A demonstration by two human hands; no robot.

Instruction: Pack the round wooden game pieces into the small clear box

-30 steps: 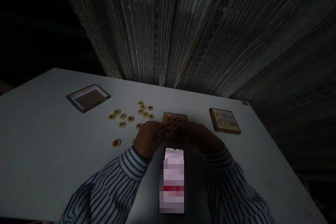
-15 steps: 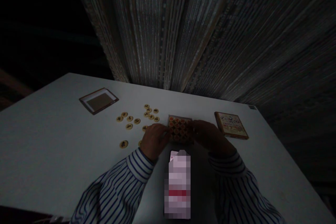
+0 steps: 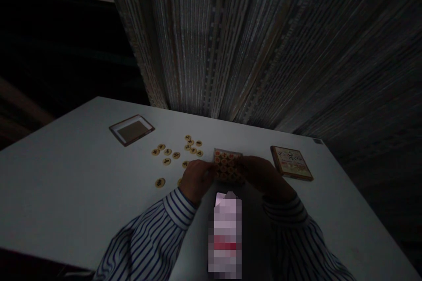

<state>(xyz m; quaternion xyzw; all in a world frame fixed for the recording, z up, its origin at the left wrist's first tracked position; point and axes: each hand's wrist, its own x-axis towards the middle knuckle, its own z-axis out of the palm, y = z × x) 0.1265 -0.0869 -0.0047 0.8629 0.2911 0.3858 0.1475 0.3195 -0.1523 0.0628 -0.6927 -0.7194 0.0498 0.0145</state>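
Red-lettered discs [image 3: 225, 162] sit in box [image 3: 228, 150] between left hand [image 3: 198, 180] and right hand [image 3: 266, 176], both hands' closure indeterminable, dark-lettered discs [image 3: 176, 155] lying leftward.

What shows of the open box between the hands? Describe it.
The squarish box shows a thin, pale far rim; its material is unclear. Red-marked round pieces sit inside in rows. It is on or just above the white table, left hand at its left edge, right hand hiding part of its right.

White table [image 3: 82, 202] with loose discs [image 3: 160, 182], disc-filled case [image 3: 228, 151], phone [image 3: 227, 237], shallow tray [image 3: 132, 130] and flat printed box [image 3: 292, 163]
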